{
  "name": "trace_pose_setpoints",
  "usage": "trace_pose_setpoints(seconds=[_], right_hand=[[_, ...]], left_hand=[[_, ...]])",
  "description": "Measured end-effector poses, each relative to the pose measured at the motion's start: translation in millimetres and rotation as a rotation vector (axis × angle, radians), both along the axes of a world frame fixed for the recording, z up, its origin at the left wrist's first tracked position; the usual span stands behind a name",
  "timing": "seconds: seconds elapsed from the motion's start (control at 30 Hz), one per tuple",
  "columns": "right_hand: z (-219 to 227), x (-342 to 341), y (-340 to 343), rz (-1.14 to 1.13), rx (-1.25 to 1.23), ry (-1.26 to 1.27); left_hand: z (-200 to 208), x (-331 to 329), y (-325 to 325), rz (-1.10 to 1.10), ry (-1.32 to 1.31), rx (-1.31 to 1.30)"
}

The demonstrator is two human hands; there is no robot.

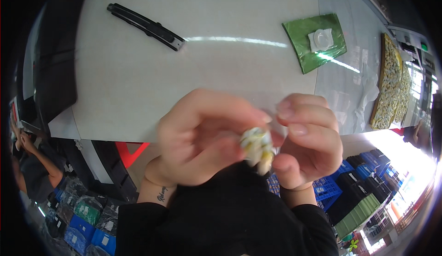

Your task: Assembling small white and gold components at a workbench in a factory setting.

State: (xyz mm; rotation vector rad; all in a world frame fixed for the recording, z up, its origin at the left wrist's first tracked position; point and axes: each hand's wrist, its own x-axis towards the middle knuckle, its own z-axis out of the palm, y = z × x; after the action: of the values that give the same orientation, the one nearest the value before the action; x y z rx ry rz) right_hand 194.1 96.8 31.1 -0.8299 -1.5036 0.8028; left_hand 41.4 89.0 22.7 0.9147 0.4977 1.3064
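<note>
**White-and-yellow piece pinched between two hands**

Mottled white and yellow, the small piece (257, 149) sits in the head view between the hands, in front of the person's torso and over the near edge of the tabletop (230, 72). Its long axis slants from upper left to lower right, the lower end pointing toward the body.

The left hand (202, 138) is the closer one: its thumb and forefinger come together at the piece's left side and appear to pinch it, though blur softens the contact. To the right, the right hand (313, 141) is loosely curled, thumb apart from the nearest fingertips — the piece lies just left of that thumb, and whether this hand also grips it I cannot tell.

Beyond the hands, well apart from them, a long black tool (146, 26) lies aslant at far left, and a green packet (299, 49) with a small whitish item (321, 40) on it lies at far right. Farther right stands a yellow-edged panel (389, 85) with a mottled face. Nothing visible stands between the right hand's thumb and the piece — only a narrow gap, if any.
</note>
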Motion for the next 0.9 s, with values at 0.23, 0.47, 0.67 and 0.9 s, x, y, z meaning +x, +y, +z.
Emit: trace_pose_setpoints(seconds=[0.23, 0.47, 0.67, 0.9], right_hand=[[13, 119, -4, -0.708, 0.281, -0.258], [15, 333, 6, -1.091, -0.103, -0.734], [-5, 372, 6, -0.931, -0.464, -0.829], [-2, 348, 11, -0.940, -0.333, -0.718]], left_hand=[[68, -164, 23, 1.309, 1.421, 0.441], [76, -277, 53, 0.838, 1.999, -0.166], [92, -45, 115, 0.558, 1.474, 0.454], [50, 2, 269, 0.576, 1.935, 0.273]])
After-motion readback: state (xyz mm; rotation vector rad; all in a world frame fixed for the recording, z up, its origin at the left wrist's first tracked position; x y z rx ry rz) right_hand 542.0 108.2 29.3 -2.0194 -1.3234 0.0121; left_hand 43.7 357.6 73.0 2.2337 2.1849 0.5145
